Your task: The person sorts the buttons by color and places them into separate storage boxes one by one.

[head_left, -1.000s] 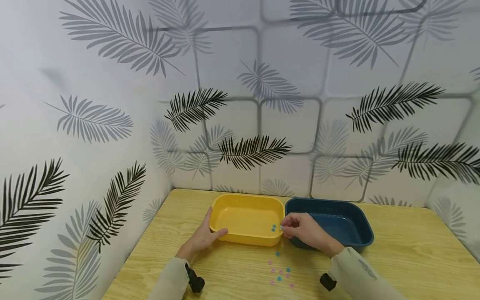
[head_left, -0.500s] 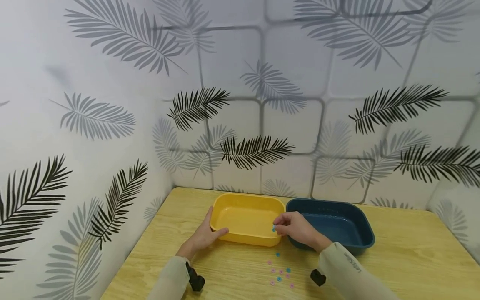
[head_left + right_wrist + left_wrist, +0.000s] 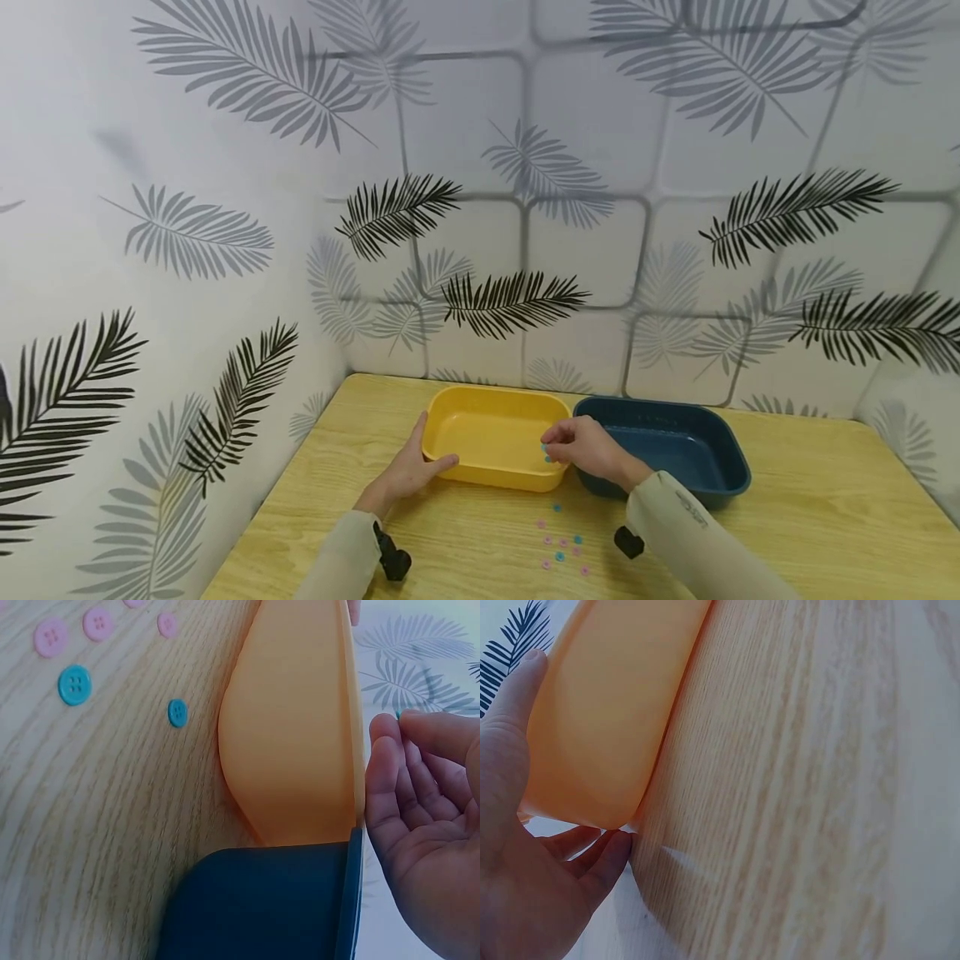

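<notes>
Head view looked down and forward from farthest back — both wrist views, close and tilted sideways, shared the outside of the yellow tub (image 3: 292,727)

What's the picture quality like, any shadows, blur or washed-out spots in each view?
Right wrist view: pale, washed-out wall, yet buttons sharp enough to show holes; left wrist view: wooden table paling toward the right edge; head view: soft shadow near the right hand, buttons too small for clear holes.
</notes>
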`<state>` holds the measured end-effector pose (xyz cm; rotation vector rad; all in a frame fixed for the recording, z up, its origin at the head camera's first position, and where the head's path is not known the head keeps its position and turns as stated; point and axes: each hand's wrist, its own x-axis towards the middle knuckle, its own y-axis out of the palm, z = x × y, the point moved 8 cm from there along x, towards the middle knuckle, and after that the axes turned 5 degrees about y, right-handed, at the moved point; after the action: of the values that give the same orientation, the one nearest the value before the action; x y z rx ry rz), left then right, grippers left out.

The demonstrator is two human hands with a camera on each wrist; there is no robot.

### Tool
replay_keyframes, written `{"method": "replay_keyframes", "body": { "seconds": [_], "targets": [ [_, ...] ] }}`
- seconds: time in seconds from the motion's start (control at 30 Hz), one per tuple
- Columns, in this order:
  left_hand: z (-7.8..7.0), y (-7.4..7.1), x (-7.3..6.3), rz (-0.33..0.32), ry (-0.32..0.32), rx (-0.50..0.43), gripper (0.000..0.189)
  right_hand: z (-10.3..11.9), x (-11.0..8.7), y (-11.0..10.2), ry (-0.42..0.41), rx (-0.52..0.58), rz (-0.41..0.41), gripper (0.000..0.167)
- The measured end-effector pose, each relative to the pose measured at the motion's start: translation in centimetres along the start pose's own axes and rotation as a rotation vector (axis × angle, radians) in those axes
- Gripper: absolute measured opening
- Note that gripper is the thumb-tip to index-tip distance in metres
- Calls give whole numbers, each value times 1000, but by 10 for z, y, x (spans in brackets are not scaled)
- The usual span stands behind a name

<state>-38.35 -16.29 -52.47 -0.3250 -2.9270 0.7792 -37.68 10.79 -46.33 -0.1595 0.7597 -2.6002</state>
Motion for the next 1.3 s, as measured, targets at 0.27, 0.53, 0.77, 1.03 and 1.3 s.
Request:
{"method": "replay_keyframes", "body": {
  "seconds": [0.27, 0.53, 0.77, 1.03, 1.3],
  "targets": [
    [0, 1, 1, -2, 9, -2, 104, -1, 7, -1, 14, -35, 8, 16],
    [0, 0, 2, -4, 20, -17, 103, -6, 15, -3, 42, -11, -1, 16],
    [2, 0, 3, -3, 27, -14, 105, -6, 20, -2, 56, 2, -4, 15],
    [2, 1, 2, -1, 28, -4, 104, -4, 26, -1, 85, -7, -2, 13],
    [2, 0, 3, -4, 33, -6, 104, -4, 30, -1, 100, -45, 1, 12]
  ]
}}
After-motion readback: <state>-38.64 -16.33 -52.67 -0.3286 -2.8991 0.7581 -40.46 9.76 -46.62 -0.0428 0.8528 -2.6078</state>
